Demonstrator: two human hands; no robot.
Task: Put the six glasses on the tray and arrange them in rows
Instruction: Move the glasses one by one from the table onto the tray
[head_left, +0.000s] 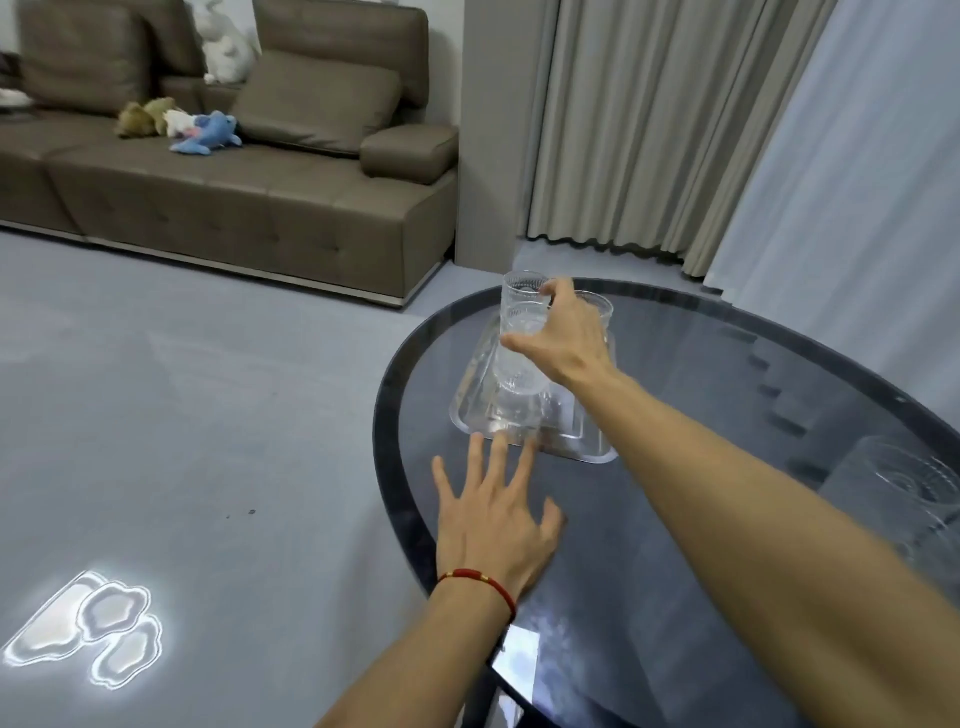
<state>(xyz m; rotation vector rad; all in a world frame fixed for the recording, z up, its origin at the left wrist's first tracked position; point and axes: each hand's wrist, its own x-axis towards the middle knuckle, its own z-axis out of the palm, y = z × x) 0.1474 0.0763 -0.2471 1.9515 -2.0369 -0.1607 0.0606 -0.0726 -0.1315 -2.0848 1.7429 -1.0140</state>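
A clear plastic tray (582, 451) lies on the round dark glass table (675, 571). Clear ribbed glasses stand on it: one at the far left (519, 285), one at the far right (602, 306) partly behind my hand, and one near the front (519, 405). My right hand (563, 343) reaches over the tray and grips a glass (522, 327) by its side. My left hand (493, 514), with a red bracelet, lies flat and spread on the table just in front of the tray. Another glass (904, 493) stands at the table's right edge.
The table's rim (395, 431) curves at the left, with grey floor (182, 415) beyond. A brown sofa (234, 182) with plush toys stands at the back left. Curtains (649, 130) hang behind the table. A bright light patch (88, 623) lies on the floor.
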